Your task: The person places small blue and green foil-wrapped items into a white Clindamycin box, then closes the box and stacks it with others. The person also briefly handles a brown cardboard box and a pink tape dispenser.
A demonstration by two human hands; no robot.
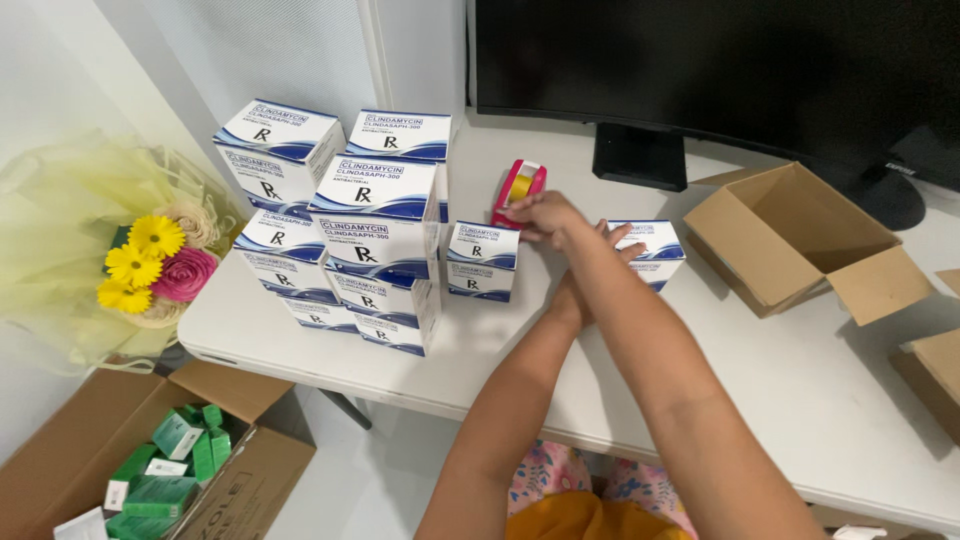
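My arms are crossed over the white table (pixel 780 400). My right hand (pixel 545 218) reaches left and closes on the lower end of a red tape dispenser (pixel 522 182) holding a yellowish roll. My left hand (pixel 617 240) passes under the right forearm, which hides most of it. Its fingers are stretched out against a small white-and-blue medicine box (pixel 655 262). A second box of the same kind (pixel 482 262) stands just left of my hands.
A stack of larger white-and-blue boxes (pixel 375 240) fills the table's left part. An open brown carton (pixel 790 235) sits at the right, with a dark monitor (pixel 700 60) behind it. A flower bouquet (pixel 150 265) lies at the left. On the floor, a carton (pixel 170 460) holds green boxes.
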